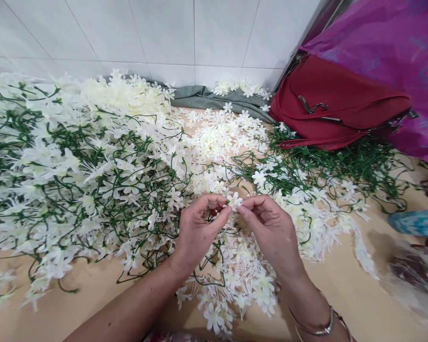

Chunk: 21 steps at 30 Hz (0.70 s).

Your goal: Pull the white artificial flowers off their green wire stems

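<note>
Between my two hands is a small white artificial flower [234,202], pinched from both sides. My left hand [201,223] grips it between thumb and forefinger, close to a bit of green stem. From the right, thumb and forefinger of my right hand [271,228] close on the flower's edge. Below the hands lies a pile of loose white blossoms [242,275]. To the left rises a large heap of white flowers on green stems [92,180]. Bare green stems [335,166] lie beyond my right hand, mixed with some white blossoms.
A red bag [338,104] rests on the stems at the back right, before a purple plastic bag [413,61]. Grey cloth [199,97] lies along the tiled wall [221,33]. At the right are a blue-and-white object [413,222] and a clear plastic bag [413,280].
</note>
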Each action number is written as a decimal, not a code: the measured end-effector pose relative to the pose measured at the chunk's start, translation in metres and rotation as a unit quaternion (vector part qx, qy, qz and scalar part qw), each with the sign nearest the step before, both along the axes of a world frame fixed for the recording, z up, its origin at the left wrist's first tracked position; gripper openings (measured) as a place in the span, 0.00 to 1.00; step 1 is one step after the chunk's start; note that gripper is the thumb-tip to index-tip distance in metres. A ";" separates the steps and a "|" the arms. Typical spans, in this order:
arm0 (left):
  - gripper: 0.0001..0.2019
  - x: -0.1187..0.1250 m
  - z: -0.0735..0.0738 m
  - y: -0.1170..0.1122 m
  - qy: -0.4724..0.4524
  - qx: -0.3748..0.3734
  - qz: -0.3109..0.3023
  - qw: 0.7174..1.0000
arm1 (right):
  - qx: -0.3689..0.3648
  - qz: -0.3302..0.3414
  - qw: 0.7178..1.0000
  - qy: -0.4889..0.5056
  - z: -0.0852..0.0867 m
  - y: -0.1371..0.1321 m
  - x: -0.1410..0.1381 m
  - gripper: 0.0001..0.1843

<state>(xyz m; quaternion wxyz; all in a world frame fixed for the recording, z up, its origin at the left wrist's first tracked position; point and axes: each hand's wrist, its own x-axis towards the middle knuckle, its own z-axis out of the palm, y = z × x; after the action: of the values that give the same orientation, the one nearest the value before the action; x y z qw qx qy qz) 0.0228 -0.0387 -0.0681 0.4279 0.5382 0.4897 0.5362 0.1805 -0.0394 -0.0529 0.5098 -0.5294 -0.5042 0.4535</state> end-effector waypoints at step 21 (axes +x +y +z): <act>0.04 -0.002 0.003 0.002 0.042 0.009 0.009 0.999 | 0.021 -0.039 0.996 -0.077 0.003 -0.003 0.002 0.06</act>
<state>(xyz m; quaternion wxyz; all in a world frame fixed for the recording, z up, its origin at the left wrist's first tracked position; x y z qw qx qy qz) 0.0213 -0.0372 -0.0652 0.3972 0.5596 0.5076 0.5209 0.1828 -0.0421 -0.0500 0.4979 -0.5713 -0.5299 0.3807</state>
